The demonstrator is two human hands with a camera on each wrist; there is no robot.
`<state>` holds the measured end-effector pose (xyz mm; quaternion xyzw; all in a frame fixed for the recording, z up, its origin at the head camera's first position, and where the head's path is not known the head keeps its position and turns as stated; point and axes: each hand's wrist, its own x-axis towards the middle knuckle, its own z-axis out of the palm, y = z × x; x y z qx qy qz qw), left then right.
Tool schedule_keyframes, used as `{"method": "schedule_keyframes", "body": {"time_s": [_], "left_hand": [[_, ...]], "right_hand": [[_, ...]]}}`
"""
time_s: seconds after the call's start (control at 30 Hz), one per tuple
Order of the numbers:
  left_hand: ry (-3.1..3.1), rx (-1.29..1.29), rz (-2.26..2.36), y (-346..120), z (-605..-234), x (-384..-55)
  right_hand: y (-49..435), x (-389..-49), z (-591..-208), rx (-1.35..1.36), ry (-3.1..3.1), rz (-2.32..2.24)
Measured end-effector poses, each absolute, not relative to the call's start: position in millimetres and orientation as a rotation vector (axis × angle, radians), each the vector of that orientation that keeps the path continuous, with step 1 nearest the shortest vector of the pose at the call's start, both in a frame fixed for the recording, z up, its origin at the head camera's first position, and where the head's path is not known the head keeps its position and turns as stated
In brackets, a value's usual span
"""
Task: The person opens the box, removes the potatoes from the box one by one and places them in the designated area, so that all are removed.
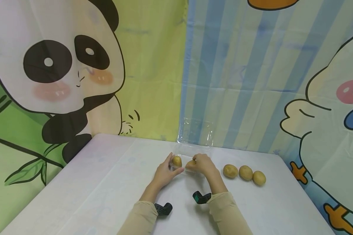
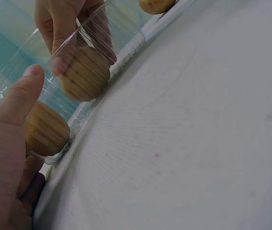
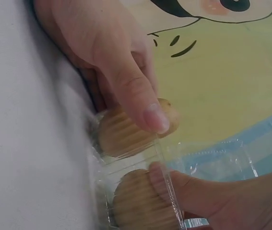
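- Left hand (image 1: 165,172): lower centre of the head frame, gripping the left end of the clear plastic container (image 2: 126,38); thumb along the near wall, fingers round the end.
- Right hand (image 1: 204,164): to its right, pinching the right-hand potato (image 1: 190,165) between thumb and fingers from above.
- Position of held potato: within the container's right part, seen through the ribbed wall at upper centre of the left wrist frame. In the right wrist frame its upper end shows past the rim. Cannot tell whether it bears on the base.
- Left-hand potato (image 1: 177,161): inside the container's left end, beside the left hand; the two potatoes are apart, with a gap between.
- Clear lid (image 1: 195,133): raised behind the container, against the striped backdrop (image 1: 238,65), centre of the head frame.
- Three loose potatoes (image 1: 245,172): close together in a row on the white tabletop (image 1: 106,189), right of centre, outside the container.
- Black wrist devices (image 1: 163,209): one at each wrist, by the beige sleeves (image 1: 142,217), bottom centre.
- Panda print (image 1: 56,98): upper left of the head frame.
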<state>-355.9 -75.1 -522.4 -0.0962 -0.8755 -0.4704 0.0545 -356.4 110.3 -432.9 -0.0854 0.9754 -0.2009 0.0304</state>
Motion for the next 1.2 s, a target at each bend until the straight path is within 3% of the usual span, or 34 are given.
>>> {"method": "schedule_keyframes", "body": {"time_s": [0.63,1.2], "left_hand": [[-2.643,-0.275,-1.478,-72.9,-523.5,-356.3],[-2.65,-0.265,-1.476,-73.6,-520.0,-354.0]], "right_hand": [[120.3,-365.9,-442.6,-0.413,3.0,-0.624],[118.1,-362.9,-443.1,-0.371,3.043,-0.586]]}}
